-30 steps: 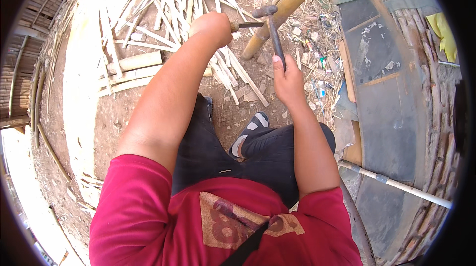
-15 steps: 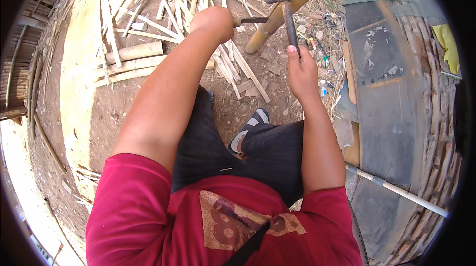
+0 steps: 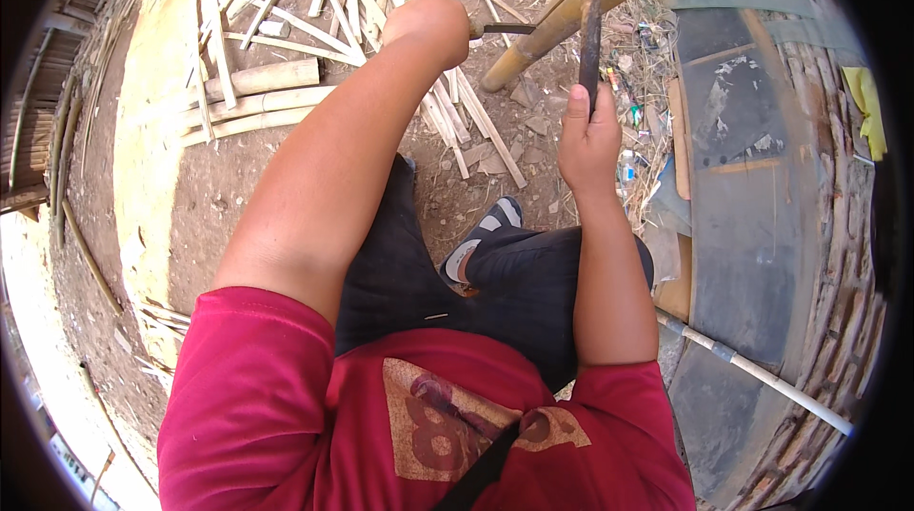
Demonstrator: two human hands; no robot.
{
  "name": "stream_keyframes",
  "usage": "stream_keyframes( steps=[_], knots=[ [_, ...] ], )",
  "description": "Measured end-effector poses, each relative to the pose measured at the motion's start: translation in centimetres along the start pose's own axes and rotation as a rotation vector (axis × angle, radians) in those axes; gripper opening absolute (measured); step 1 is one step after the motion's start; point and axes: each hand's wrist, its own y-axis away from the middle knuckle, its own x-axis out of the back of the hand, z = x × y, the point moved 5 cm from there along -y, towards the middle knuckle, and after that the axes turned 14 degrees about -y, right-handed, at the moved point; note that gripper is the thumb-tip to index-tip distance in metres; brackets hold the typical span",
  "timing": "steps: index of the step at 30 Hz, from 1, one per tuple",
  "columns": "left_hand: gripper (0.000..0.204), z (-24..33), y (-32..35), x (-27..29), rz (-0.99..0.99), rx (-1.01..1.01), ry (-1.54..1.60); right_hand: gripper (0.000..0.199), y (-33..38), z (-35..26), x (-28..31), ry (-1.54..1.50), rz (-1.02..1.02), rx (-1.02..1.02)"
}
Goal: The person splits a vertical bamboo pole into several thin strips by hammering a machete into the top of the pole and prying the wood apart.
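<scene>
My left hand is closed round the light handle of a knife. The knife's dark, flat blade points right and meets the thick bamboo pole near its lower end; how deep it sits in the pole cannot be seen. A long split line runs along the pole above. My right hand grips a hammer by its dark handle, thumb laid along it. The hammer stands upright, its rusty head overlapping the pole in view, right of the knife. Whether head and pole touch is unclear.
Many split bamboo strips lie heaped on the dirt floor beyond my left hand. Cut bamboo lengths rest left of them. Dark sheets and a white pole lie at the right beside a brick edge. Litter and dry straw are scattered near the pole.
The bamboo pole has swung to the right at its upper end. Both hands have shifted a little up and right, with the knife and hammer still held.
</scene>
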Motion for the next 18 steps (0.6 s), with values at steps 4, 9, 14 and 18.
stream_keyframes(
  steps=[4,9,14,18],
  knots=[
    [0.027,-0.3,0.0,0.3,0.072,0.008,-0.03,0.035,0.6,2.8,-0.7,0.106,-0.041,-0.073],
    [0.028,-0.4,-0.3,0.0,-0.011,0.013,0.004,0.035,-0.4,-1.2,0.5,-0.11,0.033,0.017],
    [0.026,-0.1,-0.1,-0.2,0.033,0.004,0.003,0.032,0.6,2.6,-1.9,0.097,-0.099,-0.079],
    [0.028,-0.2,0.7,0.2,-0.004,0.027,0.02,0.032,-0.3,-0.1,0.1,-0.137,-0.007,-0.018]
  ],
)
